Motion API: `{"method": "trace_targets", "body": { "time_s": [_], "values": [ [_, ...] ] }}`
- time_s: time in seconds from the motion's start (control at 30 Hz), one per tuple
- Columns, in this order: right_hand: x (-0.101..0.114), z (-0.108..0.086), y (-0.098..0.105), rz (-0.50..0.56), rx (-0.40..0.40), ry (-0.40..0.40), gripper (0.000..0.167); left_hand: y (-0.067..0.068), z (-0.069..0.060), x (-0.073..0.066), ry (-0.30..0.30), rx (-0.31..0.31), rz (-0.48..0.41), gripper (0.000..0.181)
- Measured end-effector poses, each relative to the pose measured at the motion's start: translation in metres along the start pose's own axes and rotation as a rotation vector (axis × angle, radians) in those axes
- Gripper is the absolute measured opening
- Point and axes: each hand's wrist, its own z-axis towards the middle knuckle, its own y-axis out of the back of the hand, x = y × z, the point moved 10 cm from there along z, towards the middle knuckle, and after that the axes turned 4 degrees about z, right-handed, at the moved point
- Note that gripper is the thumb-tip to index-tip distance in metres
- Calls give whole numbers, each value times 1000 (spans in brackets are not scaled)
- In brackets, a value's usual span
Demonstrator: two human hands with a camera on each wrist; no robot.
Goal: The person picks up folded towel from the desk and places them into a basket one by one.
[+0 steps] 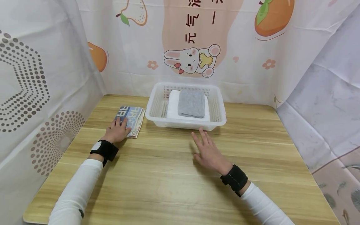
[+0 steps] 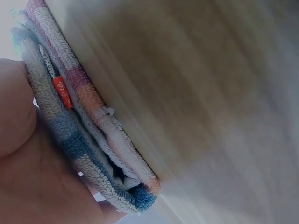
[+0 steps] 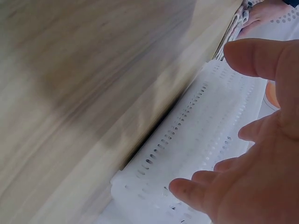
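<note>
A folded towel (image 1: pixel 133 120), blue and white with lettering, lies on the table left of the basket. My left hand (image 1: pixel 116 129) rests on it with its fingers spread; the left wrist view shows the folded layers of the towel (image 2: pixel 79 135) and a small red tag at its edge. In front of the white plastic basket (image 1: pixel 182 124), my right hand (image 1: pixel 209 153) hovers with fingers spread, holding nothing. Inside the basket sits a folded white towel (image 1: pixel 172 107), and a folded grey towel (image 1: pixel 192 103) lies on top of it.
The wooden table (image 1: pixel 163 184) carries the basket near its back edge. A printed curtain (image 1: pixel 135 50) hangs behind the table, and more cloth hangs along the left and right sides.
</note>
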Motion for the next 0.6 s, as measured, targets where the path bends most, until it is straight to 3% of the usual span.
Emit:
{"method": "trace_targets", "body": {
  "time_s": [0.6],
  "values": [
    [0, -1, -8, 43, 29, -14, 86, -6, 1, 2, 22, -1, 27, 67]
  ]
}}
